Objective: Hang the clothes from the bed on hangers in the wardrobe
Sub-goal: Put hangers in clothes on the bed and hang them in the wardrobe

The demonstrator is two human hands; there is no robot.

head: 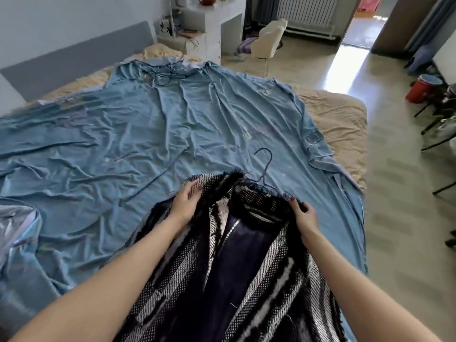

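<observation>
A black-and-white woven jacket [246,267] with fringed edges and a dark lining lies open on the blue sheet [148,134] at the near side of the bed. A thin blue wire hanger [265,166] sits inside its collar, hook pointing away from me. My left hand [185,202] grips the jacket's left shoulder. My right hand [302,214] pinches the right shoulder over the hanger's end. Several more wire hangers [164,74] lie tangled at the far end of the bed.
A shiny silver-blue garment [17,233] lies at the bed's left edge. Beyond the bed stand a white desk [222,23] and a cream chair [269,38]. A red bucket [419,88] and dark stools [441,114] sit on the floor at right.
</observation>
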